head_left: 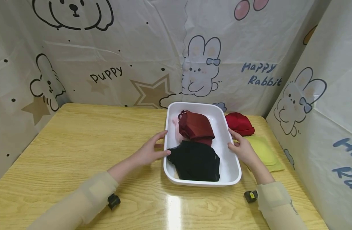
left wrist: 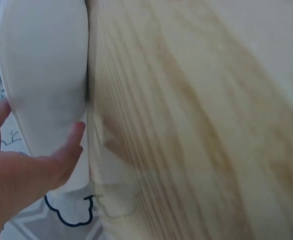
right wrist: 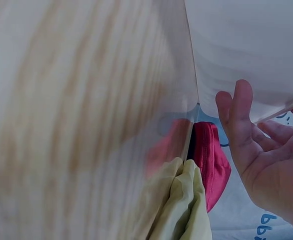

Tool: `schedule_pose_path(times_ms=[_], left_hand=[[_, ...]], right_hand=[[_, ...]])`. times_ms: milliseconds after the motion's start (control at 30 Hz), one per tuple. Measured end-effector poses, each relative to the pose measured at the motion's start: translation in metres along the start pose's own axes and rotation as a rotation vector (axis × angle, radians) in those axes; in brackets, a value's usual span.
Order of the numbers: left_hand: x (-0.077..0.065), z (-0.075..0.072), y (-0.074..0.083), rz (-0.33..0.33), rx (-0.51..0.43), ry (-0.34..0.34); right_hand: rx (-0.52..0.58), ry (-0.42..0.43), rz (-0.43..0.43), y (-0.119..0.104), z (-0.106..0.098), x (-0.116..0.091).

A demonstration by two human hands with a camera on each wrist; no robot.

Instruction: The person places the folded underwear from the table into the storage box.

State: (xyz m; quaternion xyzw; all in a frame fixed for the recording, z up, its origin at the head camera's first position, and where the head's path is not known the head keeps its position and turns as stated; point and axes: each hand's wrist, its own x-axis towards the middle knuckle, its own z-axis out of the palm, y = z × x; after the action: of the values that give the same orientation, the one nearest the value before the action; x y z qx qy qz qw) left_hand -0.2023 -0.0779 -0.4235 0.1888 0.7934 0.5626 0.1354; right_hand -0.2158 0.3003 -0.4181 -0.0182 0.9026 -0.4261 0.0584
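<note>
A white plastic tub (head_left: 225,159) stands on the wooden table with folded cloth items inside. My left hand (head_left: 149,150) holds its left side, thumb tip over the rim and other fingers along the outer wall. On the opposite side my right hand (head_left: 242,147) holds the rim, its thumb at the inner edge. The right wrist view shows the right-hand fingers (right wrist: 242,100) against the outside wall. In the tub, a black garment (head_left: 194,161) lies nearest me, a dark red garment (head_left: 196,126) with thin straps lies behind it, and pale pink cloth (head_left: 178,131) shows beside that.
To the tub's right lie a bright red folded cloth (head_left: 239,124) and a yellow folded cloth (head_left: 263,151), close by my right forearm. A printed curtain (head_left: 107,48) hangs behind the table (head_left: 86,140) and along both sides. Small black devices (head_left: 251,196) sit at my wrists.
</note>
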Motion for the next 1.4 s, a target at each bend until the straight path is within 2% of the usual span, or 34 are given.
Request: schedule_pose_path(times_ms=[133,333,533,700,900,1033,1167,1400], left_hand=[[0.002,-0.002,-0.003,-0.019,-0.075,-0.053],[0.004,-0.001,-0.003,-0.086,-0.198,-0.078],[0.004,0.003,0.0,-0.162,-0.348,-0.061],[0.003,0.006,0.003,-0.188,-0.387,-0.032],[0.003,0.008,0.007,-0.206,-0.382,-0.014],[0.002,0.01,0.006,-0.183,-0.365,-0.028],[0.003,0.015,0.004,-0.142,-0.292,-0.001],[0.002,0.019,-0.001,-0.106,-0.152,0.055]], right_hand=[[0.003,-0.002,0.012,0.0,0.0,0.0],[-0.004,0.0,0.021,0.0,0.0,0.001],[-0.011,-0.006,0.011,0.0,0.002,0.002],[-0.035,-0.009,-0.001,-0.001,0.0,0.002],[-0.087,-0.003,-0.04,-0.001,-0.002,0.001],[-0.092,-0.002,-0.044,-0.002,-0.003,0.001],[-0.091,0.004,-0.047,-0.002,-0.003,0.001],[-0.111,0.01,-0.056,-0.002,-0.003,0.0]])
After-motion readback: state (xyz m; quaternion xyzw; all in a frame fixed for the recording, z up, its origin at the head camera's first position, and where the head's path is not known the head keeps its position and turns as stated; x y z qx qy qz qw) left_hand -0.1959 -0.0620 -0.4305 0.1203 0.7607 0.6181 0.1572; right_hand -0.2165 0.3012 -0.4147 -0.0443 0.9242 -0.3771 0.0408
